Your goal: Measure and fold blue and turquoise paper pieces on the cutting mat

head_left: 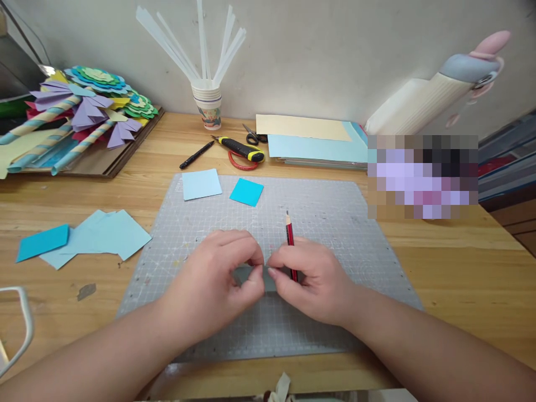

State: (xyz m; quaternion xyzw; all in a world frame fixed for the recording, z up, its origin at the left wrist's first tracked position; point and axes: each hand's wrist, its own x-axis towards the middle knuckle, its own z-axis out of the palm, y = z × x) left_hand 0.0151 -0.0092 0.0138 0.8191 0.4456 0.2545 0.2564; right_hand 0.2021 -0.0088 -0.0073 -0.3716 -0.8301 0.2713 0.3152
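Over the grey cutting mat, my left hand is closed in a pinch on a small blue-grey piece of paper, mostly hidden by the fingers. My right hand pinches the same paper, its fingertips almost touching the left ones. Tucked in the right fingers is a red and black pencil, its point directed away from me. Beyond the hands, a pale blue paper square and a brighter blue square lie flat on the mat.
Pale blue papers and a bright blue piece lie left. Behind the mat are a black pen, a yellow-black cutter, scissors, a paper stack and paper cups with white strips. Paper flowers sit far left.
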